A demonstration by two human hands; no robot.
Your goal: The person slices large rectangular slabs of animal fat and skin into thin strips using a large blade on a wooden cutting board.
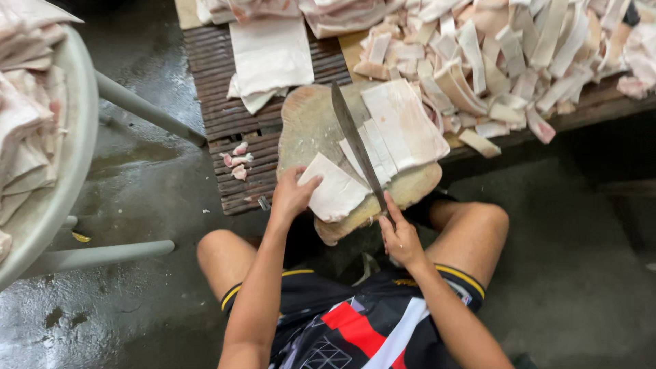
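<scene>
Right hand (pixel 400 238) is closed around the handle of a long knife (pixel 355 145), blade running toward 11 o'clock across a worn wooden chopping block (pixel 307 126). Left hand (pixel 292 195), fingers spread narrow, presses a pale fat slab (pixel 335 191) at the block's 7 o'clock edge. Cut strips (pixel 492 61) are heaped at 1 o'clock.

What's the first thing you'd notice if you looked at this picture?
The long knife stands out first, held in the right hand and laid across pale slabs of pork skin on a round wooden chopping block. The left hand presses on one slab at the block's near edge. Behind, at top right, lies a big heap of cut strips.
</scene>
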